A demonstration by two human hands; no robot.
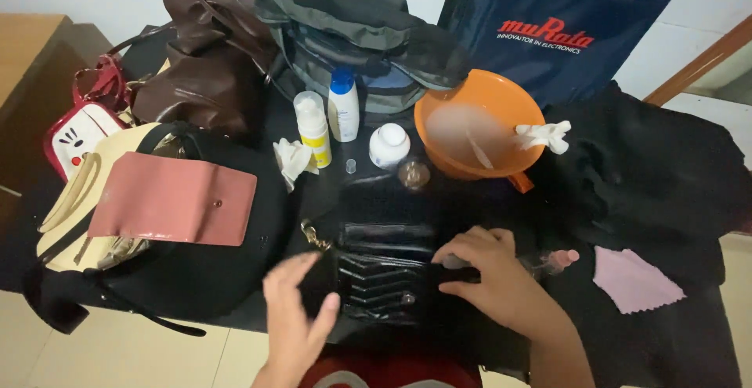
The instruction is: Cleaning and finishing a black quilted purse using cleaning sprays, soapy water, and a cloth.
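Observation:
A small black quilted handbag (384,274) with a gold clasp lies on the dark table in front of me. My left hand (294,317) hovers open at its left side, fingers apart, holding nothing. On the bag's right part rests my right hand (489,274), fingers curled over a small pale object that is mostly hidden. A small pink bottle (558,260) lies just right of that hand.
An orange basin (478,133) with a white cloth on its rim stands behind the bag, beside white bottles (343,106) and a white jar (388,145). A pink wallet (174,198) lies on a cream bag at left. Brown and grey bags fill the back. A pink cloth (634,282) lies at right.

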